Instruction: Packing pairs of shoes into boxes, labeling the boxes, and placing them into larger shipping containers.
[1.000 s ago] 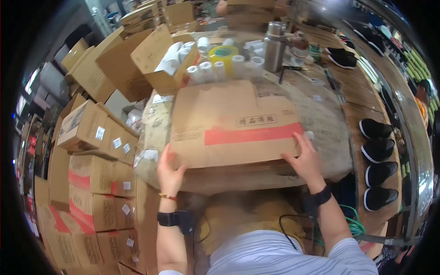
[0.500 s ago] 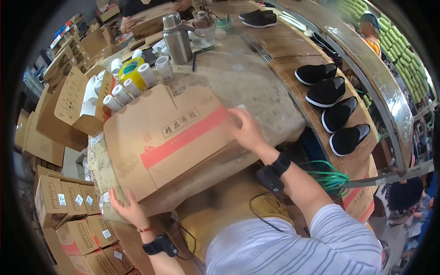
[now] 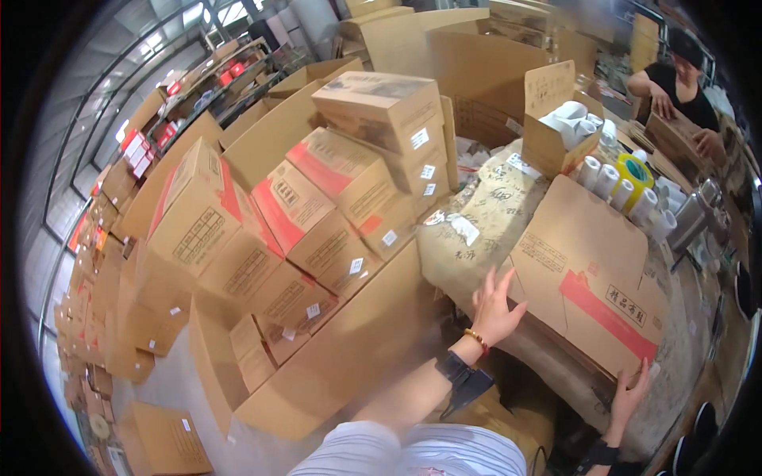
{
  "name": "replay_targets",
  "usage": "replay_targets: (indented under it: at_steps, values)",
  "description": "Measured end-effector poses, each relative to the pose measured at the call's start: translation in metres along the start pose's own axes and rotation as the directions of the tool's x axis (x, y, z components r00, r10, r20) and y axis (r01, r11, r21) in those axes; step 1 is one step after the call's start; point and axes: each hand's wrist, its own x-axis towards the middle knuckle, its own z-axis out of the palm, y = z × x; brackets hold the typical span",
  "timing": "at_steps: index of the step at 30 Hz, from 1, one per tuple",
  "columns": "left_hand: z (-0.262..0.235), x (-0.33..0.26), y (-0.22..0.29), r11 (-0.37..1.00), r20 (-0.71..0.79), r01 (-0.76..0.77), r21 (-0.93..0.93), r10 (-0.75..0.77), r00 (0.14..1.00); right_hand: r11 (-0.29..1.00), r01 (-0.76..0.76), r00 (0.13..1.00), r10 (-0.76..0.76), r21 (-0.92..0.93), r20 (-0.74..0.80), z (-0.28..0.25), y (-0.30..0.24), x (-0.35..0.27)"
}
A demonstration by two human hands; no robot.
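Note:
A flattened brown cardboard shoebox [image 3: 587,246] with a red stripe lies on the covered worktable [image 3: 468,254], apparently on top of other flat sheets. Beside its left edge is my left hand [image 3: 496,308], fingers spread and empty, a fingertip close to the cardboard. At the near right corner my right hand [image 3: 629,397] has its fingers apart, the tips near or touching the edge; I cannot see any grip.
Left of the table, a large open carton [image 3: 341,349] holds several packed shoeboxes [image 3: 294,206]. Paper rolls [image 3: 607,182], yellow tape [image 3: 635,170] and a steel flask [image 3: 694,214] line the table's far side. Across it, a co-worker [image 3: 683,87] handles a box.
My view has swung left, bringing the carton of shoeboxes into sight. My right hand now sits at the flat shoebox's near right corner; my left stays by its left edge.

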Motion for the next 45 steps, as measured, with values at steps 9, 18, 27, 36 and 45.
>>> replay_targets:
  at_steps: [9,18,27,36,45]
  values:
    - [0.002,0.019,0.003,0.912,-0.081,-0.068,-0.404,0.038,0.996,0.996,0.083,0.995,-0.082,-0.017,0.052,-0.015,-0.009,0.003]
    - [-0.014,0.033,-0.003,0.925,0.015,-0.091,-0.370,0.104,0.994,0.987,-0.047,0.993,0.029,0.151,0.115,-0.023,-0.046,0.011]
    - [0.020,0.085,-0.077,0.918,0.090,-0.109,-0.382,0.155,0.984,0.998,0.013,1.000,-0.013,-0.053,-0.008,-0.020,-0.057,0.001]
    - [0.018,0.047,-0.023,0.693,0.398,0.293,-0.658,-0.009,0.917,0.966,-0.085,0.991,0.106,0.245,-0.076,-0.018,-0.031,-0.024]
    - [0.000,0.057,-0.007,0.781,0.237,-0.021,-0.624,0.215,0.947,0.883,-0.140,0.983,0.177,0.448,-0.042,-0.025,-0.047,0.003]
